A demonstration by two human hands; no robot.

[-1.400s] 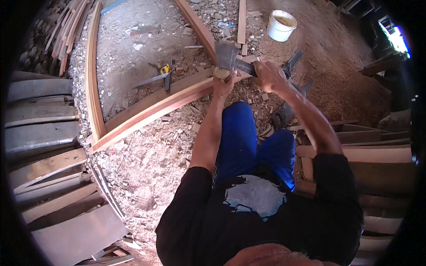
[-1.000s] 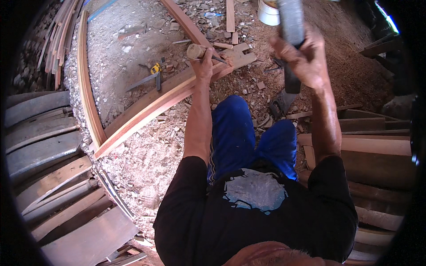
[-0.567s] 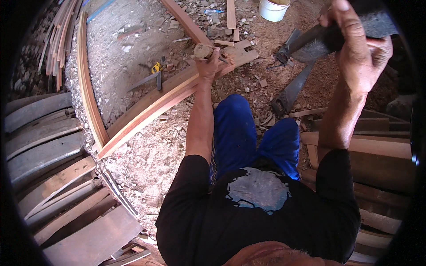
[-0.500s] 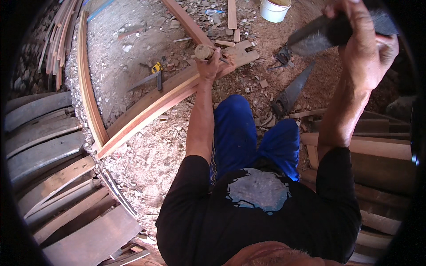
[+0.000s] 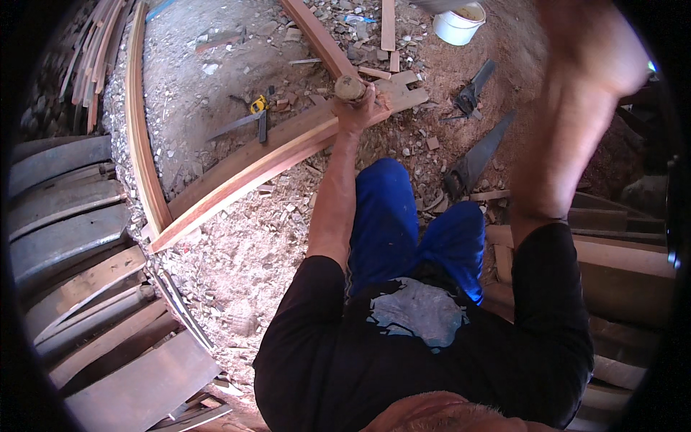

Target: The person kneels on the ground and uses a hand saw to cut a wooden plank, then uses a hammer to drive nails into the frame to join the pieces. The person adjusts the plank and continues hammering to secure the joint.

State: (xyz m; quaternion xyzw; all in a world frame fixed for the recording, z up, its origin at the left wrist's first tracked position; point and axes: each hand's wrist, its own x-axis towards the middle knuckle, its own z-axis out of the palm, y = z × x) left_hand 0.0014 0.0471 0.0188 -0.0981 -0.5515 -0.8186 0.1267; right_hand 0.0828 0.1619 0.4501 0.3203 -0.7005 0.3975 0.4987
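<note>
My left hand (image 5: 354, 114) is closed around a chisel (image 5: 350, 88), whose round wooden butt faces up. It stands over the notched end of a reddish wooden beam (image 5: 248, 183), with fresh chips beside it; the blade is hidden by the hand. High at the right, my right hand (image 5: 594, 47) is smeared by motion and partly cut off by the upper edge. A blurred grey end of the dark elongated block (image 5: 437, 5) it grips shows at the top.
Other beams (image 5: 144, 129) meet this one at an angle. A handsaw (image 5: 479, 158), a dark tool (image 5: 473, 92), and a white bucket (image 5: 458, 29) lie to the right. A yellow tape measure (image 5: 258, 104) is beyond the beam. Planks (image 5: 68, 237) are stacked at both sides.
My right hand has swung up and farther away with the dark block, most of which has left the picture. My left hand stays on the chisel at the beam's end.
</note>
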